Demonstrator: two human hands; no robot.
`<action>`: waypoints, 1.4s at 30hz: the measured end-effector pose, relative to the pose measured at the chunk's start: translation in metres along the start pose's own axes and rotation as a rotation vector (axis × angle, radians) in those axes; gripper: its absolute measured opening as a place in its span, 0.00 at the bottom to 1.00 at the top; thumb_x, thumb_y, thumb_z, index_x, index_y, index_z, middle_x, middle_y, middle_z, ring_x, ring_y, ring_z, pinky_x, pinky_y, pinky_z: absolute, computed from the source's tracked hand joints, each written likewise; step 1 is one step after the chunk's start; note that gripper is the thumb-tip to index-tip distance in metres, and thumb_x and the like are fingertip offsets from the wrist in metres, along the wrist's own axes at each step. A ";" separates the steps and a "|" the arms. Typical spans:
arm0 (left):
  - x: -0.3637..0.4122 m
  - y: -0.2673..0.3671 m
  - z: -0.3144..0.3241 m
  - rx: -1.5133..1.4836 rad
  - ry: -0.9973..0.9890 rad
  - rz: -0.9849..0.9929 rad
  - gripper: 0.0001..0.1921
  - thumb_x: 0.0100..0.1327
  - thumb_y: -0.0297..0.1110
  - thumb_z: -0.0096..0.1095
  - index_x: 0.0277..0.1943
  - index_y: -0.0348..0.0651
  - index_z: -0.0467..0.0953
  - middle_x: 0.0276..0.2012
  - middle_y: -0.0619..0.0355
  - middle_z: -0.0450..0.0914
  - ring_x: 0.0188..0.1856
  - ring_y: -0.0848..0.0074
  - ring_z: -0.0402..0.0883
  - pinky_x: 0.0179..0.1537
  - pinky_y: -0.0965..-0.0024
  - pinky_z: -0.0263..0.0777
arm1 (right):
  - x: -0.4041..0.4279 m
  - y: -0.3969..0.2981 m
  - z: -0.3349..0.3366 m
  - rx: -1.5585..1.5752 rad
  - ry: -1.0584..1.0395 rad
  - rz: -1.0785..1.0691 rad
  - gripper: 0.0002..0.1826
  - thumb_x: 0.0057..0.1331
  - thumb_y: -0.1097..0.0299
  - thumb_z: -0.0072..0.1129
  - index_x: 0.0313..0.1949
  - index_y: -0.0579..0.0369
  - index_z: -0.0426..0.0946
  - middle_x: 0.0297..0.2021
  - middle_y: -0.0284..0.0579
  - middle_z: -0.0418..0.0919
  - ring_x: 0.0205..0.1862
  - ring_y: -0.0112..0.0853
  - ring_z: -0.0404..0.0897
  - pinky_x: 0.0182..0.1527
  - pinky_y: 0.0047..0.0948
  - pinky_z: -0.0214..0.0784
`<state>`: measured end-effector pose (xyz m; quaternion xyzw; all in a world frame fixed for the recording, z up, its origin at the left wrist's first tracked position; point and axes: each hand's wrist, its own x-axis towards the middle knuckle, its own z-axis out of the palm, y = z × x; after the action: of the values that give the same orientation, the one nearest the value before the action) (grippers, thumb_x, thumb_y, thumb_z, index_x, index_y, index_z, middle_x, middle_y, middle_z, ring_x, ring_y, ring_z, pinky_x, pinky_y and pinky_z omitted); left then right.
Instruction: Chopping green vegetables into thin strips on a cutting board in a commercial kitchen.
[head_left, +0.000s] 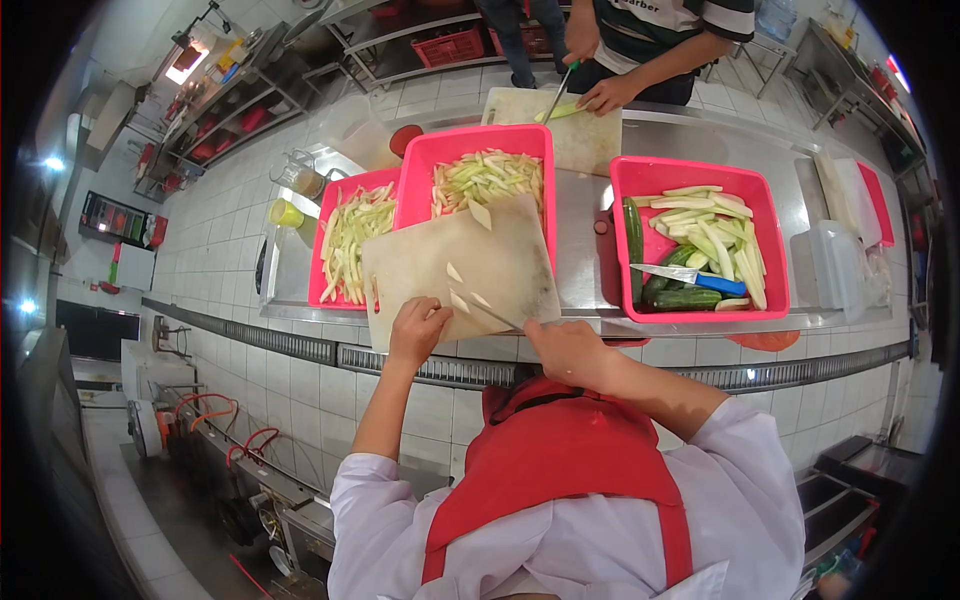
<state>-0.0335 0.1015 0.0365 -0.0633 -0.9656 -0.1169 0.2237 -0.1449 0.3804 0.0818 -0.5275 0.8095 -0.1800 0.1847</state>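
A pale cutting board (487, 247) lies slantwise before me, its far edge overlapping a pink tub (412, 161) of sliced pale green vegetable (491, 176). My left hand (416, 330) rests with curled fingers on the board's near left part; whatever is under the fingers is hidden. In my right hand (571, 352) is the handle of a knife, its blade (499, 313) pointing left and away across the board's near edge. Several pale slices (454, 272) lie on the board near the blade, and one slice (481, 215) is at its far edge.
At left are a second tub (315, 289) of strips, a jug (300, 176) and a yellow cup (285, 214). The right tub (701, 313) holds cucumbers (686, 300), peeled lengths (712, 240) and a blue-handled knife (720, 283). Opposite, a co-worker's hands (609, 94) cut on another board (592, 146).
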 end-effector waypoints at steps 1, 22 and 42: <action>-0.003 0.002 -0.003 -0.004 0.032 -0.018 0.09 0.48 0.23 0.70 0.35 0.46 0.82 0.34 0.58 0.77 0.37 0.63 0.79 0.38 0.64 0.74 | -0.001 -0.002 -0.002 -0.025 0.002 -0.032 0.10 0.59 0.73 0.53 0.39 0.61 0.66 0.22 0.53 0.81 0.26 0.47 0.83 0.29 0.42 0.75; -0.082 -0.052 -0.001 -0.107 0.160 -0.923 0.34 0.61 0.44 0.69 0.65 0.34 0.64 0.58 0.38 0.69 0.61 0.45 0.66 0.63 0.52 0.61 | 0.116 0.045 0.002 -0.386 0.094 -0.026 0.11 0.59 0.68 0.54 0.42 0.54 0.73 0.38 0.49 0.80 0.37 0.40 0.84 0.35 0.41 0.74; 0.297 0.184 0.205 -0.571 -0.400 0.302 0.14 0.62 0.32 0.60 0.49 0.38 0.77 0.46 0.44 0.79 0.53 0.54 0.79 0.52 0.55 0.73 | -0.245 0.075 -0.007 0.593 0.010 0.745 0.18 0.70 0.55 0.46 0.38 0.57 0.77 0.30 0.61 0.80 0.35 0.55 0.79 0.39 0.49 0.70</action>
<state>-0.3516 0.3522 0.0266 -0.2863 -0.8985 -0.3322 0.0191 -0.1151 0.6352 0.0788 -0.1249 0.8580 -0.3275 0.3754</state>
